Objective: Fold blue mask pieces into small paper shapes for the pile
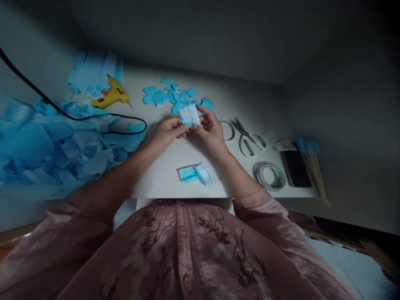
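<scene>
Between my two hands is a small white and light blue piece of fabric (pixel 190 115), held up over the table. My left hand (pixel 170 131) pinches its lower left edge. With thumb and fingers, my right hand (pixel 211 128) grips its right side. Just beyond the hands lie several small blue cut pieces (pixel 175 96). Nearer to me, a blue and white scrap (pixel 196 173) rests on the white table (pixel 162 179).
A yellow glue gun (pixel 113 95) and a heap of blue scraps (pixel 71 146) are at the left, crossed by a black cable (pixel 67 116). At the right are scissors (pixel 246 136), tape rolls (pixel 271 176), a phone (pixel 296 168) and sticks with blue tops (pixel 315 171).
</scene>
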Motion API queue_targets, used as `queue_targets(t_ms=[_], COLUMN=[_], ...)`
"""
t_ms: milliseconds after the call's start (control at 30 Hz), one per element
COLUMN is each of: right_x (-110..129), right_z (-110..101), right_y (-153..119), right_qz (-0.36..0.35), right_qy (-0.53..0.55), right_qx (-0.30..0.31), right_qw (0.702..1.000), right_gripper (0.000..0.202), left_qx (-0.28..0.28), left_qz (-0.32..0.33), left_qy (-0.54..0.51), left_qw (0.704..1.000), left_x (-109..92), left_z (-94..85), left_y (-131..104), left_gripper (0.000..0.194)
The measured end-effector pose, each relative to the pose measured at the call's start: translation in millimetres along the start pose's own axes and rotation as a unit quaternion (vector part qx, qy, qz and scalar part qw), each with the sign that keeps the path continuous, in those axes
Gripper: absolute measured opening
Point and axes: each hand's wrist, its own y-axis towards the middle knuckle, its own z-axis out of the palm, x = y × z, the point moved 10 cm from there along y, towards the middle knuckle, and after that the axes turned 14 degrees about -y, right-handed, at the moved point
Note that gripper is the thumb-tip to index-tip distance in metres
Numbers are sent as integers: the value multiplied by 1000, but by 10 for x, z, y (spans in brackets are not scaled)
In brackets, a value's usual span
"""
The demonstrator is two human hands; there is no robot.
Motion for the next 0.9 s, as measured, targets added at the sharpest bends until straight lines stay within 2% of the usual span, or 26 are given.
queue_targets(t_ms=[233,500,733,900], right_x=[-57,-39,39,69], right_z=[68,70,24,-44], right_y=[-2,-10,-17,-22], right_qz=[27,47,30,31], right_qy=[22,37,53,25], right_qx=[17,25,9,-11], right_qw=[999,998,998,999], right_gripper=[74,72,59,57], left_qx=[-8,-1,-11,-19], left_qz=[25,15,29,26], left_qy=[-10,-14,-8,-4], left_qw=[1000,1000,999,999], left_x=[-78,6,-29,-47], left_z=[-11,-34,-50,-49], left_y=[-10,13,8,-5], left_gripper=[15,28,27,29])
